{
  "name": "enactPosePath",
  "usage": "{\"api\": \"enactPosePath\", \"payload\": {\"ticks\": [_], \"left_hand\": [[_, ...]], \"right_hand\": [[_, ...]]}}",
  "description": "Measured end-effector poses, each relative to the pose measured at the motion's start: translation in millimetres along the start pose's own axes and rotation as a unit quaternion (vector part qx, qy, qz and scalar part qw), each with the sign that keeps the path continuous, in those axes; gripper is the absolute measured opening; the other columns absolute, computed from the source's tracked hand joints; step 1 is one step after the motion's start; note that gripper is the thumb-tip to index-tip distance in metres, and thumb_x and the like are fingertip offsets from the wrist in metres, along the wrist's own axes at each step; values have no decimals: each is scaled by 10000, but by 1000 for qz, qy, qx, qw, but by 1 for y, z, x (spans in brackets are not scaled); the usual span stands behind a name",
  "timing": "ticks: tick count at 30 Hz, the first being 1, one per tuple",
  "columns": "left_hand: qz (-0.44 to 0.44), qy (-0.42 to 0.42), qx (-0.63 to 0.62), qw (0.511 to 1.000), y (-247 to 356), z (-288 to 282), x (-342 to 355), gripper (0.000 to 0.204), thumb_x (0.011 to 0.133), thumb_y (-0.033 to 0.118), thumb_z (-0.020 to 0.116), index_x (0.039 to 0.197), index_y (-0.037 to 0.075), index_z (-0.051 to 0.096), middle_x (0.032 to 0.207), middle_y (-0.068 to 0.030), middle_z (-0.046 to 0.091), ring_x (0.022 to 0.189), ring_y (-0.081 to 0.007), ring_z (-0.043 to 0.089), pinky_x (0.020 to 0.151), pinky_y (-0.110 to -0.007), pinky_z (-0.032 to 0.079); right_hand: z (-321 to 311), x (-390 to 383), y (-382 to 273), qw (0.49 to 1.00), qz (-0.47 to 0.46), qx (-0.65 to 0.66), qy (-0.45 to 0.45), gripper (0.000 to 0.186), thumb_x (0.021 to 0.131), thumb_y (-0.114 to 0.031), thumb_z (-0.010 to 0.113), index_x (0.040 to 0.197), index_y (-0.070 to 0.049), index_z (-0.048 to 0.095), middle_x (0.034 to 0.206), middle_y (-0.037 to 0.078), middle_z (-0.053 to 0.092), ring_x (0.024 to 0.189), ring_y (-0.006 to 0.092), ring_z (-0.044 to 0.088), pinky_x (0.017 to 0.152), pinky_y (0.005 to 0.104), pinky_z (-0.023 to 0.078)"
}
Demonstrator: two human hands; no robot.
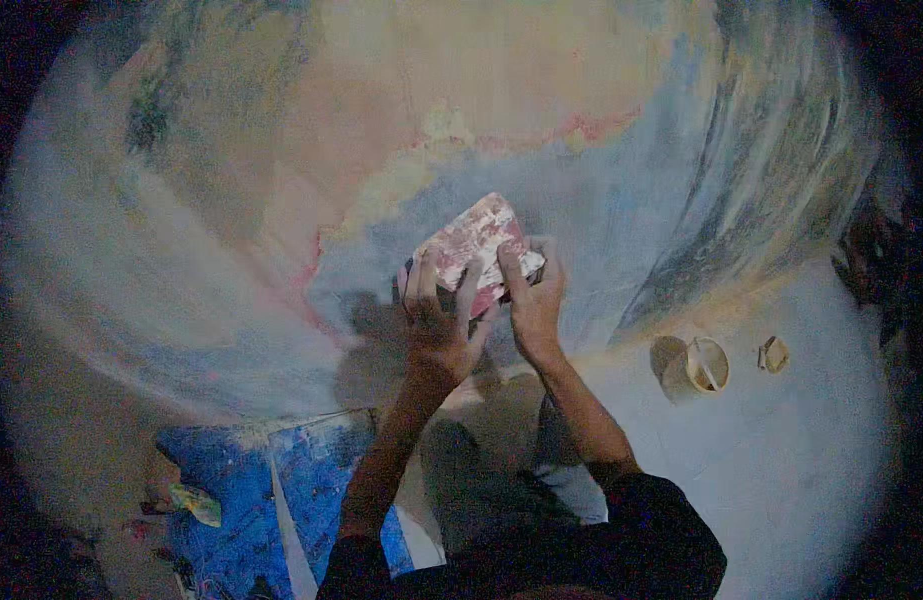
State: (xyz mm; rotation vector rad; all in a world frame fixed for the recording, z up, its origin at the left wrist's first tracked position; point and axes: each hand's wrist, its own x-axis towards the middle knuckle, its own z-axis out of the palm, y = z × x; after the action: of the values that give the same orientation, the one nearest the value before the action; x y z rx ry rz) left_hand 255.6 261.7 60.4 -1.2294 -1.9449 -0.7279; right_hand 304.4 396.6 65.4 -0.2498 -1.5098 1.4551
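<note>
Between my hands is a blocky, angular object [476, 240], pinkish red with bright white patches; its exact kind cannot be made out. My left hand [436, 310] grips its left and lower side, fingers curled round it. From the right, my right hand [537, 305] closes on it, with fingers lying over its front and edge. Behind and around the object spreads a large painted surface [541, 70] in beige, grey-blue and yellow tones with pink streaks. Shadows of my hands fall on it, to the left of my wrists. Whether the object touches the surface is unclear.
At lower left lies a blue sheet [221, 490] with whitish smears, and a yellow-green crumpled thing [198, 505] on it. To the right stands a round container [719, 365] with a pale stick across its mouth. A small angular tan object [775, 354] sits beside it.
</note>
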Motion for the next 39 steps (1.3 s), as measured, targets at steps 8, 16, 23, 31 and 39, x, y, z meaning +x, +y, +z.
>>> {"api": "enactPosePath", "payload": {"ticks": [8, 16, 23, 31, 39], "left_hand": [[44, -72, 35, 996, -12, 16, 38, 907, 579, 245, 816, 1388, 108, 430, 1456, -149, 342, 1339, -325, 328, 1126, -538, 220], [120, -53, 200, 971, -23, 20, 48, 665, 769, 194, 617, 1381, 28, 417, 1444, -147, 392, 1348, -305, 351, 1136, -446, 258], [128, -19, 211, 969, -15, 5, 42, 549, 829, 140, 508, 1364, 32, 445, 1407, -157, 440, 1318, -306, 404, 1121, -423, 302], [91, 0, 258, 962, -11, 21, 54, 534, 825, 155, 507, 1345, 42, 469, 1369, -165, 475, 1295, -332, 423, 1098, -448, 325], [81, -56, 236, 967, -15, 15, 40, 411, 801, 134, 532, 1197, 35, 578, 1245, -225, 547, 1162, -375, 521, 951, -447, 446]], "right_hand": [[5, 12, 10, 999, -14, -12, -47, 214, 903, -186, 647, 989, -14, 553, 771, 35, 571, 650, 94, 553, 476, 248, 467], [5, 30, 21, 982, -109, -149, -48, 271, 942, -247, 585, 1017, 14, 588, 698, 39, 559, 570, 86, 524, 469, 240, 432], [11, 28, 22, 991, -53, -95, -83, 302, 959, -318, 552, 837, -42, 572, 576, -32, 456, 438, 50, 362, 402, 248, 288], [11, 42, -1, 993, 16, -47, -108, 315, 947, -302, 564, 729, -77, 529, 532, -59, 402, 433, 38, 339, 390, 242, 277], [17, 46, -14, 990, 56, -40, -124, 387, 937, -314, 554, 683, -22, 552, 582, -10, 497, 554, 96, 432, 505, 315, 355]]}}
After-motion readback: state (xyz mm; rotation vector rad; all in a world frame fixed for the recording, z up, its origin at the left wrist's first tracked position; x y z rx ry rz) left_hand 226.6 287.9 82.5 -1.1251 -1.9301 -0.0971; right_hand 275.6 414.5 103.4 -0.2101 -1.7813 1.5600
